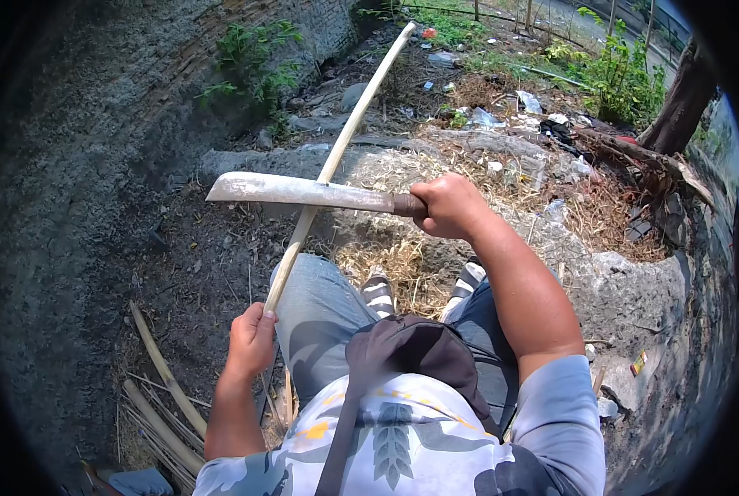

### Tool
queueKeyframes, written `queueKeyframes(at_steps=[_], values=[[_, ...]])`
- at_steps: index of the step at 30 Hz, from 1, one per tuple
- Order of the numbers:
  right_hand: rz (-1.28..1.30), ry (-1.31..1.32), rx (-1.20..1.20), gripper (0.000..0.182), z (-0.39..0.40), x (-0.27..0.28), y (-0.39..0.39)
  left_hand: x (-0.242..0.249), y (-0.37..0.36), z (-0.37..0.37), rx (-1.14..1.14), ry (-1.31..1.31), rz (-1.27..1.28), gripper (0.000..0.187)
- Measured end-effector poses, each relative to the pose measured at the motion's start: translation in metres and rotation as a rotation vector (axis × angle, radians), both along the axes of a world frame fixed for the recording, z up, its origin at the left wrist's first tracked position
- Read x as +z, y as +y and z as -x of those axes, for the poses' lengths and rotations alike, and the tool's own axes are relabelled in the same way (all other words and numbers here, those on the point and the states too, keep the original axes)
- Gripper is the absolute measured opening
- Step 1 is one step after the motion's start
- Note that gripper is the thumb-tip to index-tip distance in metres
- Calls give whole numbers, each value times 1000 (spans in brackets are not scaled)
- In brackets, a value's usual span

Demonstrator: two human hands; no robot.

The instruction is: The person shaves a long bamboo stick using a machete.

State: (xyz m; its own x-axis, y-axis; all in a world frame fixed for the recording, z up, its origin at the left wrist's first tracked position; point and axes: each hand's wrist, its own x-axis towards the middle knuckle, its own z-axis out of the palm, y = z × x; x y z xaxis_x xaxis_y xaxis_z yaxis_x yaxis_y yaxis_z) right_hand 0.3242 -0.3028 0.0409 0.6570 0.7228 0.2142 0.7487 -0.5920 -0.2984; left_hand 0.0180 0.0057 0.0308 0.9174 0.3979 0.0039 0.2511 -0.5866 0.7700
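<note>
A long pale wooden stick [353, 124] slants up and away from my left hand [252, 337], whose fingers are wrapped round its lower end. My right hand [448, 207] grips the brown handle of a machete [303, 193]. The wide blade points left and lies across the middle of the stick, crossing over it. Whether blade and stick touch is hard to tell. The stick passes just beside my left knee, above the jeans.
Several cut strips of wood [167, 364] lie on the ground at the lower left. A rough wall [71, 207] rises along the left. Ahead are a stone ledge [262, 164], dry straw [626, 219], scattered litter and a tree trunk [682, 99].
</note>
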Motion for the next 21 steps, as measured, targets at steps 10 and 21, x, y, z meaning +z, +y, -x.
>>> queueKeyframes(at_steps=[10, 21], values=[[57, -100, 49, 20, -7, -7, 1, 9, -29, -16, -94, 21, -18, 24], [5, -160, 210, 17, 18, -5, 29, -25, -28, -41, -76, 3, 332, 24]])
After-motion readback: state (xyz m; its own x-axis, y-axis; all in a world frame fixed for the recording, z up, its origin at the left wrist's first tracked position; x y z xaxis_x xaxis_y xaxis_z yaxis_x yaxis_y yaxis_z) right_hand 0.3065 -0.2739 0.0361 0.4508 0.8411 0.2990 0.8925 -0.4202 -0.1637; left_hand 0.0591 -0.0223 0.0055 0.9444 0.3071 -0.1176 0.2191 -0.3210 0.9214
